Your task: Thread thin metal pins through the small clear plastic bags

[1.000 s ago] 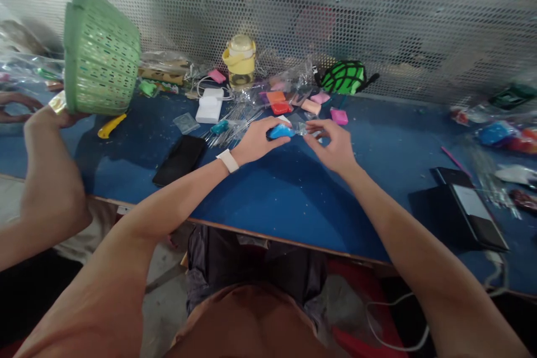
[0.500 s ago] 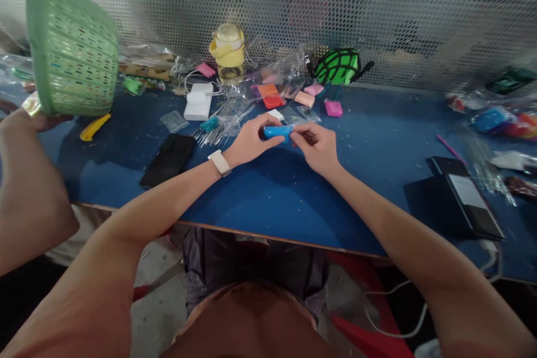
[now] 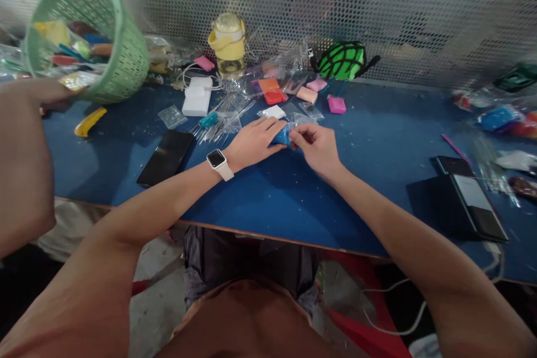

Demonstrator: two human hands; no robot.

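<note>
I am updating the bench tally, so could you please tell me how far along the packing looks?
Done: nothing clearly finished shows near the hands. In hand: the left hand and right hand grip a blue piece together. Left: orange, red, peach and pink pieces lie loose on the table among clear bags.

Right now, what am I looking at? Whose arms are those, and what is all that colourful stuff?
The camera sits on a person's head and looks down, so the two long arms are that person's own. Their left hand, with a white watch on the wrist, and their right hand together pinch a small blue piece over a blue table. Behind it lie little pink, orange and red blocks, clear plastic bags, a yellow bottle and a black phone. At the far left another person's arm tips a green basket with colourful pieces inside.
</note>
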